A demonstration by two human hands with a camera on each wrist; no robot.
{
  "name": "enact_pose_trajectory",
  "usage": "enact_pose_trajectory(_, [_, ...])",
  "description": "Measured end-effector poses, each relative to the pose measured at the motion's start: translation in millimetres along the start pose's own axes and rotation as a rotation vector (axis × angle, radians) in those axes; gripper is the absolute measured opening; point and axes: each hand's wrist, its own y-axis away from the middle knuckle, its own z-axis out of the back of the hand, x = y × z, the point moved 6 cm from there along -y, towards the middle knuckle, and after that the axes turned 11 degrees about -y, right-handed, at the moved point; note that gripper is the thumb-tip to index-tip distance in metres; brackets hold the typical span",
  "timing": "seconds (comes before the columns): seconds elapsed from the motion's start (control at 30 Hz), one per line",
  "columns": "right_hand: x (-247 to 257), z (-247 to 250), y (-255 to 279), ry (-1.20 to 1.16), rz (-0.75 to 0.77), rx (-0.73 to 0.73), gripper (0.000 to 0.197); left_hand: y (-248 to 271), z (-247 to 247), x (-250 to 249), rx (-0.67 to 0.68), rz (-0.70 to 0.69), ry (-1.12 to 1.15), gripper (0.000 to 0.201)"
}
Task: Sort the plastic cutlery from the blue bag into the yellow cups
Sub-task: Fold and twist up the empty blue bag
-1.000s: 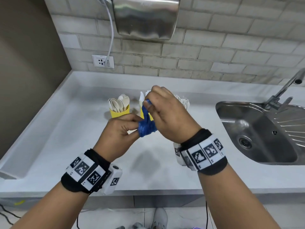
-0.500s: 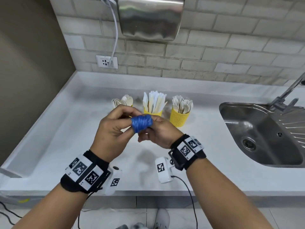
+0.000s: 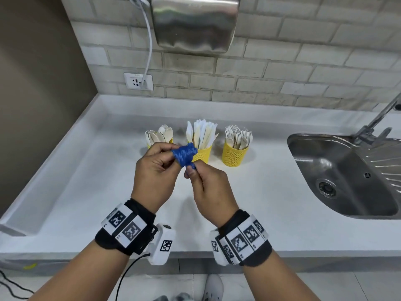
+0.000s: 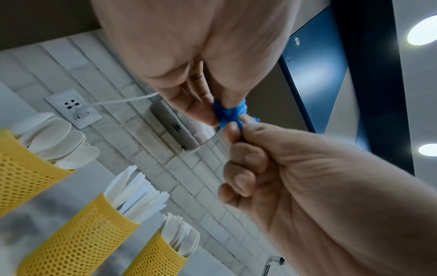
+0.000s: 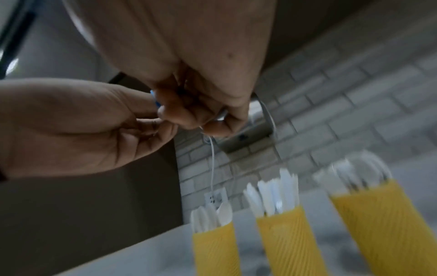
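The blue bag (image 3: 184, 153), wadded small, looks light, soft and crushable. Left hand (image 3: 155, 170) fingers pinch the wad; right hand (image 3: 209, 187) fingers pinch its loose tail in front of the yellow cups (image 3: 234, 153).

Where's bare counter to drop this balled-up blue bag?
Bare counter lies left of the spoon cup, and in front of the cups toward the near edge. Another bare strip separates the fork cup from the sink. The three cups stand close together.
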Motion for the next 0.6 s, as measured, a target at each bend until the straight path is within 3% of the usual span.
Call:
enact_pose_trajectory(0.1, [17.2, 8.5, -6.8, 0.430, 0.161, -0.072, 0.027, -1.0, -3.2, -5.5, -0.026, 0.024, 0.014, 0.030])
enact_pose_trajectory(0.23, [33.3, 16.7, -19.6, 0.561, 0.199, -0.159, 0.030, -4.8, -7.9, -18.5, -0.036, 0.080, 0.075, 0.020])
enact_pose_trajectory(0.3, [35.9, 21.4, -27.0, 0.507, 0.191, -0.198, 0.033, -4.9, -8.7, -26.8, -0.027, 0.080, 0.070, 0.015])
enact_pose_trajectory(0.43, [37.2, 22.3, -39.6, 0.112, 0.120, -0.249, 0.027, -4.7, -8.5, -32.5, -0.010, 0.087, 0.080, 0.019])
enact_pose_trajectory(0.6, [28.0, 13.9, -51.8, -0.163, -0.143, -0.228, 0.016, -2.6, -12.0, -28.8, 0.008, 0.018, 0.035, 0.020])
